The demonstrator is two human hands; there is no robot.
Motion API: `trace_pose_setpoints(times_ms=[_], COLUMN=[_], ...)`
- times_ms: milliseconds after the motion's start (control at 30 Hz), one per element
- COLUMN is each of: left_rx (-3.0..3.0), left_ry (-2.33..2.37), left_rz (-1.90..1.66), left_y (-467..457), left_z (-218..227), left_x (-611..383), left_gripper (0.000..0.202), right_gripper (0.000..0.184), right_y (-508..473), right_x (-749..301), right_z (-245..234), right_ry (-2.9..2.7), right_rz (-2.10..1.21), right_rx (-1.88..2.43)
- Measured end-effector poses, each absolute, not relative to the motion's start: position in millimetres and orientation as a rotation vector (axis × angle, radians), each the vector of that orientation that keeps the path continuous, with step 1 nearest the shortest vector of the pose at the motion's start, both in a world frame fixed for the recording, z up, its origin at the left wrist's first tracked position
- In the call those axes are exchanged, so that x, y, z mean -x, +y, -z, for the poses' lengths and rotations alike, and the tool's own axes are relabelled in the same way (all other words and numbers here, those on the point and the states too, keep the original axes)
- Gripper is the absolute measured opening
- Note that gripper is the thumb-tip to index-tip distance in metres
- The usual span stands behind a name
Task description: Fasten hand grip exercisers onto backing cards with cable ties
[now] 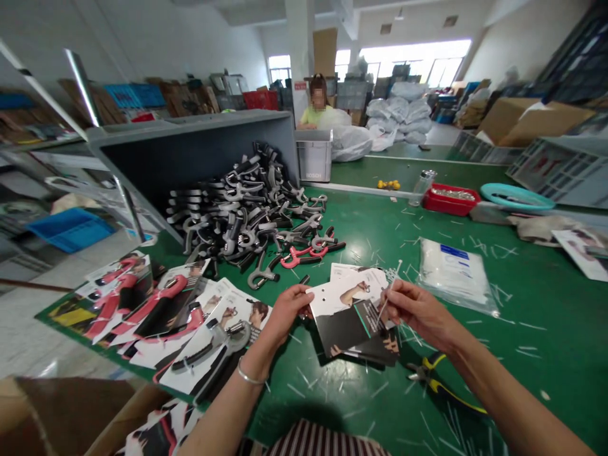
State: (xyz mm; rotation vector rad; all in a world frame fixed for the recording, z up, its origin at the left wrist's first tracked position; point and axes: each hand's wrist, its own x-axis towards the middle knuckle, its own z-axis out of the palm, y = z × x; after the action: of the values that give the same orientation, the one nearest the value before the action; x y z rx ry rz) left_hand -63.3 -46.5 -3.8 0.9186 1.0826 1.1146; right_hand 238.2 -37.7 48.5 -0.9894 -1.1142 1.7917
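Observation:
My left hand [287,310] pinches the left edge of a printed backing card [344,316], held just above the green table [380,234]. My right hand [418,308] is closed on a thin white cable tie [384,305] whose tip touches the card's right side. More cards lie stacked under the held one. A pile of grey and black hand grippers [247,212], with one red one [304,255], lies beyond my hands.
Finished carded grippers [156,310] spread at the left. Yellow-handled pliers [437,373] lie by my right forearm, among several cut tie ends. A bag of white ties [451,269], a red tray [449,199], a grey bin [313,158] and a seated person [317,104] are farther off.

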Motion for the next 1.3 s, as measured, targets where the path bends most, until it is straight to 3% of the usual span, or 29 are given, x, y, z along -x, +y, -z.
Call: trace_pose_setpoints(times_ms=[300,467,567,933,1300], left_rx=[-0.881,-0.690,-0.641,-0.732,-0.779], left_ry=[1.127,1.006,1.047,1.005,1.062], left_rz=[-1.060,-1.227,-1.286,-1.335,-1.317], left_y=[-31.3,-37.9,-43.9,-34.8,-37.7], left_z=[13.0,35.4,45.8,61.5,56.7], left_x=[69.8,60.4,54.5,32.6,31.8], left_gripper=[0.029,0.042,0.039,0.053,0.051], right_gripper=[0.027,0.027,0.026,0.018,0.019], right_y=[-20.3,-6.5,-2.3,-3.4,-10.0], right_x=[-152.0,-126.5,-124.7,-126.5,-128.7], right_z=[-49.5,-19.1,-10.7,-8.2,-11.1], right_ry=[-1.364,-1.458,-1.457,-1.523,-1.559], right_rz=[-1.270,-1.180,-1.175,-1.114,-1.066], right_rx=[0.959,1.007,1.017,0.976,1.011])
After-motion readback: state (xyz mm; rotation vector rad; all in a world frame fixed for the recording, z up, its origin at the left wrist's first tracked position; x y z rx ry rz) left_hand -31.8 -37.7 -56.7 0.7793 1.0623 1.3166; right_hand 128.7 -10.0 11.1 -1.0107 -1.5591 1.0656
